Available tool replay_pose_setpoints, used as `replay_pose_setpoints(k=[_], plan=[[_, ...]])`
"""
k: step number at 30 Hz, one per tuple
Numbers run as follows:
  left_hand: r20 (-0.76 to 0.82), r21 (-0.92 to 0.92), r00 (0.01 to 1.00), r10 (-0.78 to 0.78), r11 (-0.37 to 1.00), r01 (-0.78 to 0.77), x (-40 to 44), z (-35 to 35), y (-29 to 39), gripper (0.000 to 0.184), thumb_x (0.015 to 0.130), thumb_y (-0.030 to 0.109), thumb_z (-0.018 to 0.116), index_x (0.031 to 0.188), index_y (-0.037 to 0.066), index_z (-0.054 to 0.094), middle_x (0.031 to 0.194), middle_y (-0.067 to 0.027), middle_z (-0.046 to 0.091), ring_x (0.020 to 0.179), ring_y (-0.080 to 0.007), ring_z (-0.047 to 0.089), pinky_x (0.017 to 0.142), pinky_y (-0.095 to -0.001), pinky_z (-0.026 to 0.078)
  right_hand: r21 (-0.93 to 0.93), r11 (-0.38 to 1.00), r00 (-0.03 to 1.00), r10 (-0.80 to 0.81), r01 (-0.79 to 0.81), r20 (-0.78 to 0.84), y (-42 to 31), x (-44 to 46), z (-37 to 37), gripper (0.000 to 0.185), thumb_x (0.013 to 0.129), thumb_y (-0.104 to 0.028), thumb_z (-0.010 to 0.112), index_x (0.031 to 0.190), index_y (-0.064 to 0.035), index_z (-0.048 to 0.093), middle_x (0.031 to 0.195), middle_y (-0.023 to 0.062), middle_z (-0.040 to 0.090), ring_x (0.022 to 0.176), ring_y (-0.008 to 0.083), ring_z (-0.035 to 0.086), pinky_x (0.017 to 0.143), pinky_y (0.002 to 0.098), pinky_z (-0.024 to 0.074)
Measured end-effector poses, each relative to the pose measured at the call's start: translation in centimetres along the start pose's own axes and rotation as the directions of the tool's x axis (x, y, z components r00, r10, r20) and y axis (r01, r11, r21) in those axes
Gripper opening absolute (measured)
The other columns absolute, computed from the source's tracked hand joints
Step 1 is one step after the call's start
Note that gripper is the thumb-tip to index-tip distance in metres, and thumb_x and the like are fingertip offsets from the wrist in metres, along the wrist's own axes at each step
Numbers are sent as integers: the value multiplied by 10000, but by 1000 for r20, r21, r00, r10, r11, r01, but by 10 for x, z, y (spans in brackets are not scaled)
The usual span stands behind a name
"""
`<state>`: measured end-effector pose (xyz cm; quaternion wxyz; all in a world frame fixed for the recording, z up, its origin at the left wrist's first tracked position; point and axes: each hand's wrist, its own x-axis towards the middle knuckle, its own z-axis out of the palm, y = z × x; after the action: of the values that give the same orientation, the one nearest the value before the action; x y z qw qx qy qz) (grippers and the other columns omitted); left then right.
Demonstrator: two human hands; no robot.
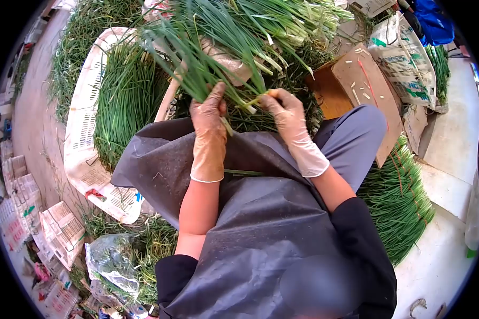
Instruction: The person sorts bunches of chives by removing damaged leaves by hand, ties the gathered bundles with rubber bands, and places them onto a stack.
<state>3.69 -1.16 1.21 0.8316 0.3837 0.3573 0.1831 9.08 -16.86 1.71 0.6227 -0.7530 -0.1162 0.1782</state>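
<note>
My left hand (208, 119), in a stained translucent glove, is closed around a small bunch of green chives (189, 66) whose leaves fan out to the upper left. Thumb and forefinger of my gloved right hand (286, 112) pinch a thin yellowish leaf (258, 99) at the white stem ends of the bunch. Beyond both hands lies a large pile of chives (298, 21), pale stems pointing right. A dark apron (261, 239) covers my lap beneath the hands.
To the left, a white plastic basket (77, 127) holds bundled chives. At right, a cardboard box (367, 87) carries stem scraps. A tied stack of chives (402, 202) stands by my right knee. Leaf waste and a clear plastic bag (112, 260) lie lower left.
</note>
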Motion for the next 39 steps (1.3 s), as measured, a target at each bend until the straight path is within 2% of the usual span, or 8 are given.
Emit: replay_pose_setpoints(k=[6, 17, 20, 23, 27, 31, 36, 39], plan=[[-50, -221, 997, 64, 973, -74, 5, -5, 21, 199, 793, 21, 652, 970, 46, 564, 824, -57, 618, 572, -80, 507, 414, -178, 355, 233, 909, 938, 342, -346, 57, 24, -11, -41, 153, 873, -151, 584, 849, -2, 607, 726, 5, 584, 663, 63, 511, 617, 185, 403], [102, 176, 965, -243, 959, 223, -5, 6, 1, 335, 744, 270, 734, 961, 42, 620, 731, 19, 561, 482, -40, 445, 399, -179, 335, 295, 931, 961, 149, -216, 233, 0, -7, 13, 116, 888, -112, 561, 956, -20, 575, 739, -30, 542, 672, 45, 499, 606, 197, 408], [110, 144, 965, -236, 965, 220, -4, 5, 1, 301, 706, 180, 765, 937, 47, 623, 739, 20, 563, 493, -65, 468, 426, -187, 365, 174, 982, 966, 29, -76, 259, 12, -5, 13, 142, 886, -154, 567, 922, -16, 575, 734, 17, 574, 662, 104, 535, 610, 246, 433], [17, 81, 990, -140, 987, 139, 1, 0, 6, 226, 716, 118, 743, 889, 38, 623, 742, -3, 582, 569, -80, 495, 489, -197, 380, -476, 871, 975, -198, 125, -106, 9, -4, 2, 214, 868, -235, 577, 866, -22, 569, 766, 146, 600, 694, 266, 581, 650, 336, 455], [-35, 4, 999, -14, 1000, 14, -3, 9, 4, 210, 709, 124, 755, 860, 41, 634, 726, -7, 614, 532, -73, 487, 473, -202, 380, -177, 971, 955, 200, -162, 219, -18, -25, 11, 294, 804, -258, 669, 942, -9, 594, 774, 72, 617, 671, 123, 550, 651, 270, 446], [-19, -104, 999, -35, 994, 33, 3, 4, 0, 205, 711, 111, 750, 865, 39, 634, 756, -13, 623, 562, -82, 521, 483, -201, 388, 201, 947, 946, 197, -252, 259, -3, -18, 22, 211, 825, -174, 657, 935, -7, 593, 750, -15, 565, 640, 52, 484, 594, 201, 400], [-38, -96, 998, 59, 993, -63, 2, -2, 9, 215, 732, 92, 729, 905, 36, 615, 767, -21, 622, 595, -87, 541, 505, -195, 401, -303, 951, 945, 39, 65, 325, 23, -8, -17, 182, 814, -187, 648, 854, -17, 599, 677, 41, 573, 622, 100, 515, 593, 254, 436], [-104, -207, 989, 109, 970, -129, 2, -1, 28, 250, 741, 46, 701, 957, 75, 577, 856, -33, 608, 671, -92, 546, 504, -188, 394, -712, 698, 894, 267, 76, 358, 68, 7, -49, 121, 784, -138, 647, 827, -27, 631, 731, 93, 629, 708, 183, 604, 642, 317, 471]])
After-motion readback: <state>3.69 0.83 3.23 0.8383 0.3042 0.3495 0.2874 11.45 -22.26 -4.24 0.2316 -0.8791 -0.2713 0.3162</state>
